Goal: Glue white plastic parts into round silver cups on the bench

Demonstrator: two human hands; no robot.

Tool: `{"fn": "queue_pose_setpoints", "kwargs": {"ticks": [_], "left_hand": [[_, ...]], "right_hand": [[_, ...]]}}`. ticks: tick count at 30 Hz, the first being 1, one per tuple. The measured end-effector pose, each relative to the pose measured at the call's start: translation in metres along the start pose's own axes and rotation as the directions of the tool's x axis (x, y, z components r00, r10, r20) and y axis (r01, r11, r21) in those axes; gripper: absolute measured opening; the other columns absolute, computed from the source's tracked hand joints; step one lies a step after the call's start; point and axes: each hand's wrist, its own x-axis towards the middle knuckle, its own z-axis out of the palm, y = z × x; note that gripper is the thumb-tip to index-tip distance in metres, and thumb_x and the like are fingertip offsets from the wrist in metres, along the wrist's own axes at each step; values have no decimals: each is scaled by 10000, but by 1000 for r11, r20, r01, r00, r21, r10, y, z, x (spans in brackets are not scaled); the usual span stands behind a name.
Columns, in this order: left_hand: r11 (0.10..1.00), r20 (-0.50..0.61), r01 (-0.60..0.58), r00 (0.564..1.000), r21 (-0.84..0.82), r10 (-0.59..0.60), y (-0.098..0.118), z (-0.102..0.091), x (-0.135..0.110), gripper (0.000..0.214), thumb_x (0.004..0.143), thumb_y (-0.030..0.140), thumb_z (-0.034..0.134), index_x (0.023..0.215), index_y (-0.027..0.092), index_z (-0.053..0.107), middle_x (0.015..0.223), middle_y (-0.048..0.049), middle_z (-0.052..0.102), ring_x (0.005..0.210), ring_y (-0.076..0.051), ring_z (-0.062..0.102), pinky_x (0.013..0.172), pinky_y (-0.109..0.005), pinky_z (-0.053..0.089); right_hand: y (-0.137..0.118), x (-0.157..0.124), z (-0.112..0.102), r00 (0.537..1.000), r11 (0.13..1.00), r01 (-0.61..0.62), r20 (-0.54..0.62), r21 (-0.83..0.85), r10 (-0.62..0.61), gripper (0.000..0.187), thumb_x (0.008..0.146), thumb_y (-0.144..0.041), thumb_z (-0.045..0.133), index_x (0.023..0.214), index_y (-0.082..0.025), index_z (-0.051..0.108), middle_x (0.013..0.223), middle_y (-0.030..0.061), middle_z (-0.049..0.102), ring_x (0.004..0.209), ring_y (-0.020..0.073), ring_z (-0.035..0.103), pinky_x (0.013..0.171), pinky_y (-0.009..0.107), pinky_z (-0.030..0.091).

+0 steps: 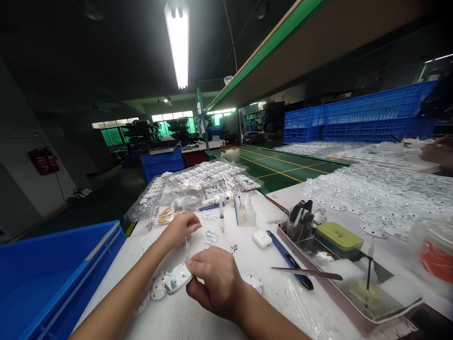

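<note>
My right hand (215, 281) is closed around a white plastic part (177, 278) held just above the white table (198, 316), with a thin pin-like piece sticking up from the fingers. My left hand (180, 227) reaches forward, fingers curled and pinched next to a small heap of tiny clear and metal parts (209, 236); what it pinches is too small to make out. Another round white part (158, 288) lies beside the held one, and one more (254, 281) sits right of my right hand.
A blue crate (46, 278) stands at the left edge. Clear trays of white parts (198, 182), cotton swabs (165, 216), a syringe (222, 219), an earbud case (262, 239), a blue utility knife (290, 259), tweezers (306, 272) and a metal tool tray (354, 264) surround the work spot. Another person's hand (437, 151) is at far right.
</note>
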Motion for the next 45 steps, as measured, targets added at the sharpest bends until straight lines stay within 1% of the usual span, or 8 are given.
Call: {"fn": "queue_pose_setpoints", "kwargs": {"ticks": [6,14,20,25,31,35,41,45], "left_hand": [[951,-75,48,994,-304,-75,19,-39,-22,302,809,440,604,923,163,645,888,-66,670,811,-189,616,705,-278,487],[764,1,142,983,-629,-182,16,-25,-22,340,733,333,714,1012,149,652,947,-82,672,845,-193,644,818,-340,519],[578,-29,125,968,-807,-249,23,-43,-40,288,666,299,810,884,141,709,900,-64,675,835,-152,616,829,-269,498],[509,-75,40,976,-860,-203,36,-60,-73,223,738,279,768,926,169,717,788,-33,641,683,-85,560,692,-191,485],[491,-142,-102,989,-865,-44,52,-50,-95,67,758,223,742,785,165,723,843,-44,575,697,-104,550,664,-223,499],[537,-146,-96,988,-838,-51,47,-44,-98,64,766,214,728,826,191,732,912,-57,566,805,-146,568,721,-249,505],[816,-54,-55,998,-576,29,47,-53,-109,153,852,262,622,953,210,724,964,-78,626,898,-198,592,770,-277,498],[896,-71,-44,997,-441,14,47,-56,-114,180,854,269,610,996,226,713,976,-65,662,904,-207,608,775,-277,505]], "right_hand": [[-1,-1,4,998,998,-54,30,18,54,229,816,-76,481,1026,-160,451,709,25,622,564,139,551,510,249,415],[3,-6,7,990,991,-132,55,21,131,206,826,-48,491,996,-164,474,693,12,589,556,128,508,508,238,396],[7,-10,10,975,971,-221,17,-91,223,165,836,-43,473,943,-170,476,646,-13,522,524,119,447,493,231,351],[8,-8,10,968,960,-243,29,-138,249,138,854,-58,480,936,-167,495,654,-11,538,533,113,461,515,227,359],[9,-9,10,962,956,-248,79,-160,262,107,863,-79,502,920,-167,523,655,-14,555,534,105,488,524,222,358],[8,-9,11,961,954,-217,126,-205,246,96,879,-102,494,934,-168,538,658,-15,563,536,104,504,528,223,358],[5,-5,11,970,956,-65,205,-286,128,78,890,-119,517,952,-153,549,645,-2,564,525,119,480,506,250,320],[3,-3,12,970,962,34,241,-272,34,89,913,-139,495,992,-137,534,648,10,578,529,126,482,502,269,305]]}}
